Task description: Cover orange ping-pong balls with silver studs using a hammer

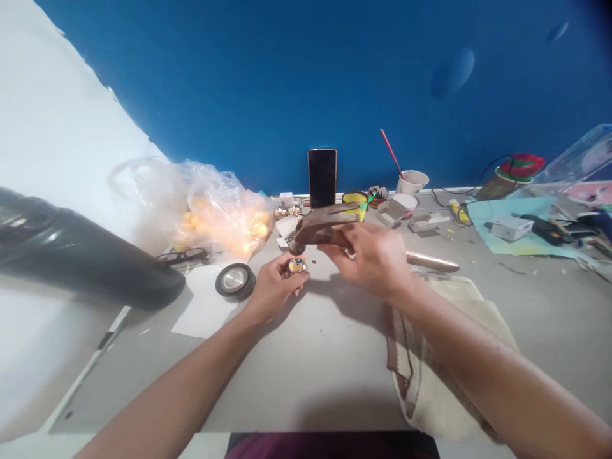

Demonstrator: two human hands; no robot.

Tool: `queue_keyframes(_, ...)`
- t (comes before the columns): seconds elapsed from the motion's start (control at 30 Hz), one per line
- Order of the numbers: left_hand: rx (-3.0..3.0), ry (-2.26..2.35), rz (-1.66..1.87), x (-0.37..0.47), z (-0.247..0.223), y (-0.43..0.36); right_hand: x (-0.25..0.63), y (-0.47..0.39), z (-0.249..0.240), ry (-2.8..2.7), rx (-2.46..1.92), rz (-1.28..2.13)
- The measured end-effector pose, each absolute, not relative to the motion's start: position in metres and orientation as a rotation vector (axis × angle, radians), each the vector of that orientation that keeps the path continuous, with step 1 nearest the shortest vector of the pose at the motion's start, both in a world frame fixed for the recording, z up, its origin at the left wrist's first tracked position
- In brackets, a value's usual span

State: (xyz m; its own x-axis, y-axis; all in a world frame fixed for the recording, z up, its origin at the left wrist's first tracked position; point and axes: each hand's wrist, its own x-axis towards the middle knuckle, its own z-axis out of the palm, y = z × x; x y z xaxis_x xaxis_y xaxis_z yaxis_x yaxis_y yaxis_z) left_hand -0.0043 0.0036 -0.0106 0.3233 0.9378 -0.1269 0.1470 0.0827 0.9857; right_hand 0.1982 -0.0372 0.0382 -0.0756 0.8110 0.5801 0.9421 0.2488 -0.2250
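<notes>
My right hand [373,258] grips a brown hammer [318,228] close to its head, and the wooden handle sticks out to the right behind my wrist. The hammer's face hovers just above a small round shiny ornament [297,265] that my left hand [272,287] pinches against the grey tabletop [310,357]. Both hands meet near the table's middle.
A roll of black tape [235,280] lies left of my left hand. A plastic bag [215,210] of yellow pieces, eyeglasses [184,256], an upright phone [322,177], cups, small boxes and more ornaments line the blue wall. A cloth [440,357] lies under my right forearm.
</notes>
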Motion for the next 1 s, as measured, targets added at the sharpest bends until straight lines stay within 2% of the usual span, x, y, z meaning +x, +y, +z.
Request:
queue_keyframes(0.57, 1.408, 1.151, 0.808, -0.003, -0.004, -0.003, 0.205, -0.031, 0.035, -1.966, -1.707, -0.191)
queue_keyframes(0.7, 1.175, 1.015, 0.863, -0.004, -0.007, 0.002, 0.214, -0.023, 0.038, -1.757, -1.816, -0.212)
queue_keyframes(0.87, 0.815, 0.846, 0.892, -0.003, -0.006, 0.007, 0.225, -0.010, 0.032, -1.768, -2.069, 0.063)
queue_keyframes(1.0, 0.717, 0.843, 0.879, -0.003, -0.005, 0.010, 0.231, -0.003, 0.020, -1.890, -2.086, 0.137)
